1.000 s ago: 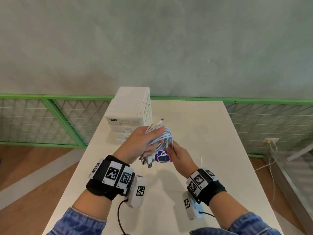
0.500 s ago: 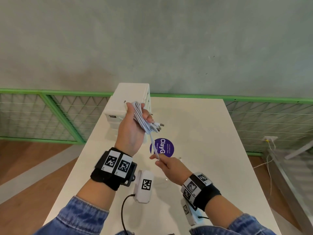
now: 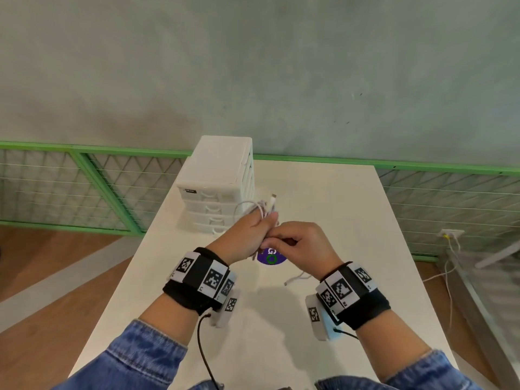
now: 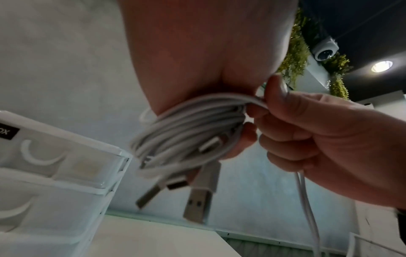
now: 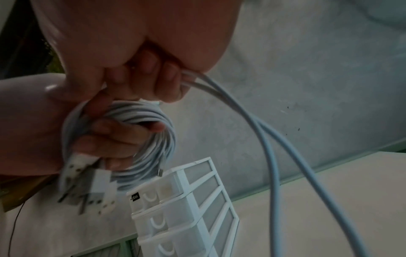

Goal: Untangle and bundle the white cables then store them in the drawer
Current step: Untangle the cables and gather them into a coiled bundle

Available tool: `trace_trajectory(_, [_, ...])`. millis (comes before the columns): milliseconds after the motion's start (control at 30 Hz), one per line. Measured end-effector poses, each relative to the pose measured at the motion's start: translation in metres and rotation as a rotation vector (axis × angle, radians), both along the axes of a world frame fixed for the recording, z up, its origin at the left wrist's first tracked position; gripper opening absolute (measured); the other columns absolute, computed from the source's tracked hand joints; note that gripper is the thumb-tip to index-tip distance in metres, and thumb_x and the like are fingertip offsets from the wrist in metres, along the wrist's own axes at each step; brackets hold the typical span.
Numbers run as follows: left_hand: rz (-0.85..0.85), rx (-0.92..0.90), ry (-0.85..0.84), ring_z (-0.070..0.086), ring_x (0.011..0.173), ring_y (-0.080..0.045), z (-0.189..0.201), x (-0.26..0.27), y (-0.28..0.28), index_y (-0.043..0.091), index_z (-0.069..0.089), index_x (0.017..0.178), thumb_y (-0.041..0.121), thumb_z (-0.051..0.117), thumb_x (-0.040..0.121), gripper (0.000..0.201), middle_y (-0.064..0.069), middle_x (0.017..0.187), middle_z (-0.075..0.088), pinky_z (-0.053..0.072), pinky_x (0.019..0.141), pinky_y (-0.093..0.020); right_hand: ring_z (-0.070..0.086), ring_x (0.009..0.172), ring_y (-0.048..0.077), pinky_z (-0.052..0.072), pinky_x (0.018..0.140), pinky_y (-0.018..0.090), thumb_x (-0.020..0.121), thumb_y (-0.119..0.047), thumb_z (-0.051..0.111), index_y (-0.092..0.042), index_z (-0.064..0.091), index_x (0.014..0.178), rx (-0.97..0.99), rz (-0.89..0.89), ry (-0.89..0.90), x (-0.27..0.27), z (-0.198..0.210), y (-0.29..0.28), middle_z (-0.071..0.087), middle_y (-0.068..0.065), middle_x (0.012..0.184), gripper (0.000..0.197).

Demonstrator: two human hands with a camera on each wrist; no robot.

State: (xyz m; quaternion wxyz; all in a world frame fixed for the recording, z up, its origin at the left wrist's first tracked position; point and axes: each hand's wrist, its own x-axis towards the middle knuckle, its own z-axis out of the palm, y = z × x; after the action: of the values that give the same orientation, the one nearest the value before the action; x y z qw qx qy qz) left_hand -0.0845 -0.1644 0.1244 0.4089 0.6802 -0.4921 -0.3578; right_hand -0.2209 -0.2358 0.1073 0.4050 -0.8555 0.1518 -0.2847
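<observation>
Drawers of a small white plastic drawer unit [image 3: 218, 190] all sit closed at the left of the white table [image 3: 323, 209]. Left hand [image 3: 244, 239] grips the coiled bundle of white cables [image 4: 189, 128] above the table; right hand [image 3: 302, 244] pinches two loose strands [image 5: 270, 156] trailing downward.

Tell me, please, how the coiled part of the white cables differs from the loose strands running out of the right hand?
The coiled part is wound into tight loops inside the left hand; the loose strands hang free in long curves. USB plugs dangle from the coil, whereas the strands' ends are out of view here. The right hand pinches the strands. Both are white.
</observation>
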Motion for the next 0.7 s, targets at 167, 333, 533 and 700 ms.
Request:
trace_trajectory(167, [-0.036, 0.128, 0.046, 0.045, 0.044, -0.015, 0.004, -0.005, 0.004, 0.025, 0.051, 0.050, 0.056, 0.029, 0.097, 0.061, 0.001, 0.044, 0.047, 0.038, 0.051, -0.024, 0.047, 0.059, 0.006, 0.037, 0.060, 0.013, 0.072, -0.027, 0.075, -0.028, 0.074, 0.073, -0.033, -0.027, -0.073, -0.002, 0.001, -0.004, 0.057, -0.019, 0.062, 0.002])
trace_trajectory(333, [-0.130, 0.140, 0.082, 0.036, 0.037, -0.013, 0.019, -0.005, 0.011, 0.010, 0.048, 0.060, 0.073, 0.027, 0.083, 0.070, 0.000, 0.043, 0.039, 0.033, 0.042, -0.019, 0.056, 0.059, 0.007, 0.048, 0.060, 0.026, 0.072, -0.022, 0.076, -0.031, 0.064, 0.079, 0.047, -0.115, -0.126, -0.001, -0.003, -0.006, 0.060, -0.015, 0.063, 0.016])
trace_trajectory(533, [-0.197, 0.161, 0.226, 0.026, 0.038, -0.014, 0.010, 0.000, 0.020, 0.010, 0.054, 0.075, 0.041, 0.067, 0.083, 0.035, 0.000, 0.045, 0.037, 0.024, 0.042, -0.022, 0.056, 0.060, 0.000, 0.042, 0.062, 0.013, 0.074, 0.006, 0.071, -0.021, 0.072, 0.071, 0.317, -0.142, -0.199, -0.009, -0.004, -0.025, 0.064, -0.015, 0.063, 0.027])
trace_trajectory(700, [-0.146, 0.005, 0.509, 0.023, 0.029, -0.008, 0.017, 0.005, 0.027, 0.009, 0.054, 0.068, 0.042, 0.052, 0.091, 0.040, 0.006, 0.037, 0.030, 0.020, 0.037, -0.016, 0.052, 0.064, -0.005, 0.038, 0.065, 0.006, 0.088, 0.002, 0.057, -0.015, 0.063, 0.112, 0.353, -0.221, -0.204, -0.012, -0.013, -0.029, 0.060, -0.013, 0.072, 0.031])
